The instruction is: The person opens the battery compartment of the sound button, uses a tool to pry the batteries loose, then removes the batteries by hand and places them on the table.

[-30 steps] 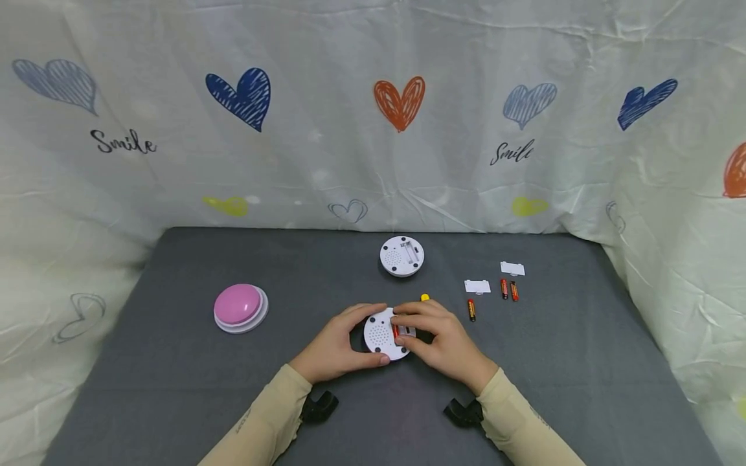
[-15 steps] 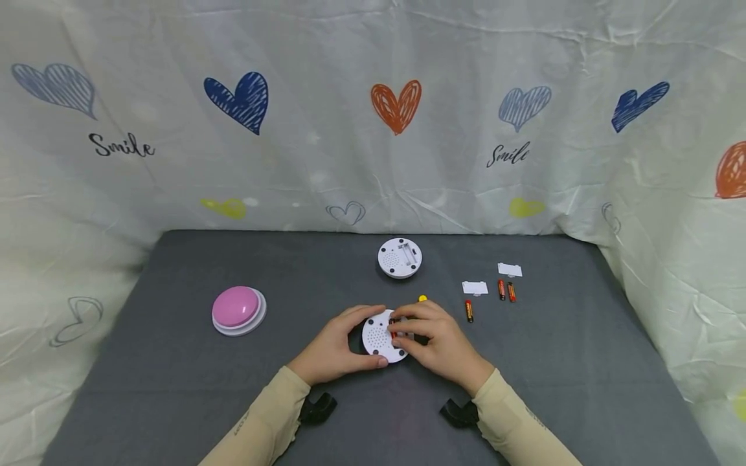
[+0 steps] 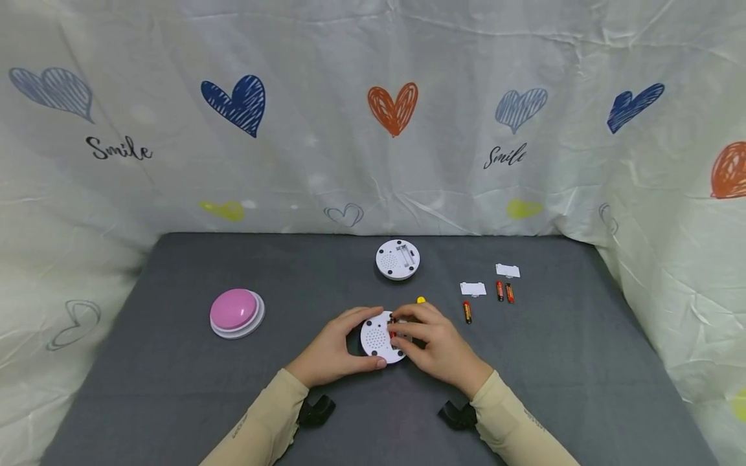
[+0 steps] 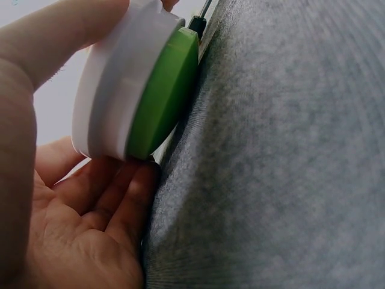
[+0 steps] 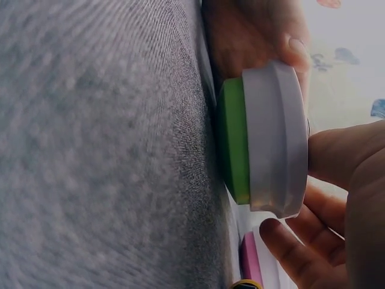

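Note:
A white round buzzer with a green button top (image 5: 237, 141) lies upside down on the cloth, its perforated base (image 3: 373, 338) facing up in the head view. My left hand (image 3: 336, 349) grips it around the left side, thumb near and fingers far. Over the right half of the base, my right hand (image 3: 437, 346) pinches a red battery (image 3: 392, 334) at the compartment, thumb opposite fingertips. Those fingers hide most of the compartment. In the right wrist view, the right thumb (image 5: 337, 153) touches the base.
Behind stands another upturned white buzzer (image 3: 397, 260) with its compartment uncovered. A pink buzzer (image 3: 234, 309) sits left. To the right lie two white covers (image 3: 473, 288), a single battery (image 3: 467, 312) and a battery pair (image 3: 500, 290). A yellow object (image 3: 421, 299) is partly hidden.
My right fingers have shifted slightly left over the compartment, covering more of it and the red battery. My left hand keeps its grip. The whole head view has shifted slightly.

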Demonstrator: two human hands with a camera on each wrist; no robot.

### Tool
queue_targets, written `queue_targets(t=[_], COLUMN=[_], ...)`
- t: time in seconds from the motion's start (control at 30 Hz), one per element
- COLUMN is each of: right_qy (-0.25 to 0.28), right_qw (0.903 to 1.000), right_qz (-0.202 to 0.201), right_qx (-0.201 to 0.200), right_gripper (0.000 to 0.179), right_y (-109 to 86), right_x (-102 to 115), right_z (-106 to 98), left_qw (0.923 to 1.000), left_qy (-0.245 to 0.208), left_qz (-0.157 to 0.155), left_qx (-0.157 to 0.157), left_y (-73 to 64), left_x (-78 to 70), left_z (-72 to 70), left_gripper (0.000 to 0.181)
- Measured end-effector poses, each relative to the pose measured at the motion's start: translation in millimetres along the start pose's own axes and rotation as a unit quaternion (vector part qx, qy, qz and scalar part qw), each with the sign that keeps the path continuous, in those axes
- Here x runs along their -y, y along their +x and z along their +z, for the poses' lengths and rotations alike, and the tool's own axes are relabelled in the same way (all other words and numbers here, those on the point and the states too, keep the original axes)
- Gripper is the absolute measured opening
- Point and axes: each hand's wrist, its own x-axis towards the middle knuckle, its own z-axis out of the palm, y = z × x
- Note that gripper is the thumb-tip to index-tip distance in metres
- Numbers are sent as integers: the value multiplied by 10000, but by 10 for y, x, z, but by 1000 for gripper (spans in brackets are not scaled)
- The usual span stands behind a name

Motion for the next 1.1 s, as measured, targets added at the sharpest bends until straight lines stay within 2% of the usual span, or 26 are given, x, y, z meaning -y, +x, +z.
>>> queue_targets(t=[0.2, 0.37, 0.73, 1.1], right_qy=[-65, -96, -312, -419], right_qw=[9999, 9992, 9976, 9973], right_qz=[133, 363, 552, 507], right_qx=[-26, -126, -259, -322], right_gripper=[32, 32, 31, 34], right_y=[-1, -2, -15, -20], right_x=[4, 33, 85, 65], right_z=[-7, -6, 16, 22], left_qw=[10000, 10000, 10000, 9999], left_qy=[-33, -6, 4, 70], left_qz=[-81, -37, -34, -82], left_qx=[6, -15, 3, -13], left_y=[-3, -7, 8, 17], left_x=[-3, -10, -4, -9], left_z=[-1, -2, 3, 8], left_gripper=[90, 91, 91, 92])
